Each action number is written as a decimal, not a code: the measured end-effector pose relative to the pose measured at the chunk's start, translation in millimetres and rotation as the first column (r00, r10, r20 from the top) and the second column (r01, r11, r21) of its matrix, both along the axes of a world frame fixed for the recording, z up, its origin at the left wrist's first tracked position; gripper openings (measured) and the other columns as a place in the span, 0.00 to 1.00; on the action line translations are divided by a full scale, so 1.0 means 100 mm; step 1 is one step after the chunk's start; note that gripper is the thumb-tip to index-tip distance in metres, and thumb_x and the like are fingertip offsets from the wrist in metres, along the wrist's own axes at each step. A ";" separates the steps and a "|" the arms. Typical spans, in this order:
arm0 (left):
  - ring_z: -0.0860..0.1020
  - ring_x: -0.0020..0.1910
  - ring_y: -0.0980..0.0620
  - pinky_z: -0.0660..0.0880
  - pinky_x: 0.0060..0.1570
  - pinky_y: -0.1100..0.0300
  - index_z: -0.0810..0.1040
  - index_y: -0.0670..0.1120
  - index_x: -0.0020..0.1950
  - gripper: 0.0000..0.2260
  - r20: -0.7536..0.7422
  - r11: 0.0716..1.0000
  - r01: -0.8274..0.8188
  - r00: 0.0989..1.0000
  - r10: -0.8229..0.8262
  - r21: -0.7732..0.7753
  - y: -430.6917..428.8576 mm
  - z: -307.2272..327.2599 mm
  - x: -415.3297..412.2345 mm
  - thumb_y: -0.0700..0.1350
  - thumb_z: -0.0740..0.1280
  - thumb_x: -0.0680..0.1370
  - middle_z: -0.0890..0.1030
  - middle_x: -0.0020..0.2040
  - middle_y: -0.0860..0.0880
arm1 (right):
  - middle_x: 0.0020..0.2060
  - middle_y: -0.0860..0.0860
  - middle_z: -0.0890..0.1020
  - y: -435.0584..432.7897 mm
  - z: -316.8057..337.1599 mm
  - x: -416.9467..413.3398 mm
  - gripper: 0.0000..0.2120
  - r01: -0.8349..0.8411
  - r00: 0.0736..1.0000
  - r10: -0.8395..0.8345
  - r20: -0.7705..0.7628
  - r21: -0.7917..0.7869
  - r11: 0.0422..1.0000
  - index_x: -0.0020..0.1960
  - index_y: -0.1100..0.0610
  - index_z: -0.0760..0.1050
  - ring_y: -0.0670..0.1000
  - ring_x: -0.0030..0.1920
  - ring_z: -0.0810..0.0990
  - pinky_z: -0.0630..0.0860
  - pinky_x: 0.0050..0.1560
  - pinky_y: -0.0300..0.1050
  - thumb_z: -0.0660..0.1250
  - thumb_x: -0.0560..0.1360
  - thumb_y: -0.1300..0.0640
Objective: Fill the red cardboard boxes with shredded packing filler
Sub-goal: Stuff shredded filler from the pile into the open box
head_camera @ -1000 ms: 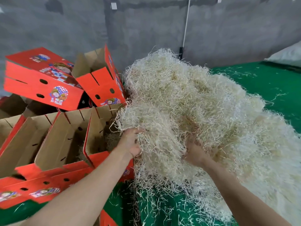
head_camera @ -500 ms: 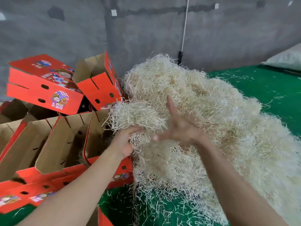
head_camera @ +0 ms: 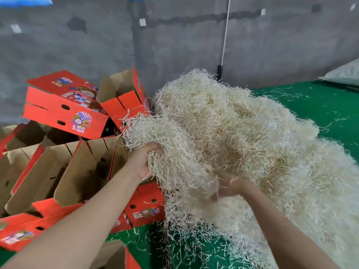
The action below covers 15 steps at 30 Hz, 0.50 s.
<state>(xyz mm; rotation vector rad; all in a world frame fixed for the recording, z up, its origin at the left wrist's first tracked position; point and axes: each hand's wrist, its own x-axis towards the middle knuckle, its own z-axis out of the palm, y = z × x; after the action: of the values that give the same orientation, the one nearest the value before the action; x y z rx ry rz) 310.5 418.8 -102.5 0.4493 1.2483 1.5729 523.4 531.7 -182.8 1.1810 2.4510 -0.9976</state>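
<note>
A big heap of pale shredded packing filler (head_camera: 242, 136) lies on the green floor covering. My left hand (head_camera: 142, 162) grips a clump of filler (head_camera: 155, 131) at the heap's left edge, lifted above an open red cardboard box (head_camera: 93, 171). My right hand (head_camera: 231, 188) is pushed into the heap lower down, fingers partly buried in the strands. Its fingers are blurred, so its hold is unclear. More open red boxes (head_camera: 37, 171) stand in a row to the left.
Two more red boxes (head_camera: 64, 107) lie tipped on top of the row near the grey wall (head_camera: 174, 45). Another box corner (head_camera: 120, 255) shows at the bottom edge. Green floor covering (head_camera: 320, 105) with stray strands extends to the right. A pale sack (head_camera: 345, 72) lies far right.
My right hand has dropped from above the heap and dug into it lower down. My left hand has stayed at the heap's left edge, still holding its clump by the open box.
</note>
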 end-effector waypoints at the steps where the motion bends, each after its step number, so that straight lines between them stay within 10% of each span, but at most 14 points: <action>1: 0.77 0.20 0.51 0.75 0.20 0.59 0.77 0.45 0.19 0.26 -0.003 1.000 -0.009 1.000 0.009 -0.024 0.00 -0.01 0.04 0.35 0.57 0.77 0.76 0.22 0.47 | 0.69 0.50 0.65 0.01 0.17 -0.02 0.42 -0.013 0.996 0.016 -0.088 0.033 0.999 0.74 0.51 0.53 0.53 0.68 0.66 0.64 0.68 0.44 0.73 0.68 0.53; 6: 0.78 0.22 0.48 0.77 0.24 0.56 0.74 0.42 0.39 0.06 0.025 0.991 -0.060 0.998 0.063 -0.116 0.01 0.01 0.19 0.37 0.60 0.75 0.78 0.25 0.45 | 0.74 0.46 0.44 -0.19 0.60 -0.29 0.65 0.001 0.863 -0.026 -0.504 -0.051 0.999 0.71 0.42 0.29 0.47 0.72 0.48 0.48 0.70 0.49 0.78 0.56 0.46; 9: 0.78 0.22 0.48 0.76 0.28 0.57 0.74 0.40 0.40 0.07 0.070 0.990 -0.048 0.996 0.058 -0.131 0.01 0.01 0.30 0.41 0.60 0.76 0.78 0.24 0.44 | 0.64 0.55 0.72 -0.54 0.34 -0.57 0.39 -0.026 0.917 -0.069 -0.393 -0.230 0.973 0.73 0.57 0.57 0.46 0.64 0.71 0.64 0.68 0.43 0.71 0.69 0.47; 11: 0.75 0.18 0.50 0.74 0.22 0.63 0.74 0.40 0.33 0.14 0.128 0.995 -0.016 0.991 0.029 -0.100 -0.02 0.02 0.34 0.42 0.56 0.77 0.75 0.21 0.46 | 0.45 0.58 0.81 -0.65 0.15 -0.69 0.19 0.047 0.944 -0.108 -0.310 -0.198 0.979 0.58 0.67 0.74 0.51 0.47 0.80 0.73 0.58 0.42 0.64 0.76 0.52; 15: 0.78 0.22 0.51 0.73 0.21 0.66 0.71 0.41 0.35 0.13 -0.123 0.968 0.108 0.983 -0.138 -0.228 -0.13 -0.01 0.27 0.37 0.54 0.78 0.76 0.22 0.47 | 0.51 0.55 0.73 -0.50 -0.06 -0.56 0.15 0.261 0.911 -0.329 -0.248 -0.271 0.927 0.61 0.69 0.68 0.46 0.46 0.67 0.66 0.61 0.36 0.50 0.81 0.62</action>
<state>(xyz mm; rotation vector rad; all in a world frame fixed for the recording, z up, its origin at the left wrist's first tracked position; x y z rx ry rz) 337.7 406.2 -103.6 0.4896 1.4548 1.2990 466.9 482.2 -188.7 1.4411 2.3111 -1.6023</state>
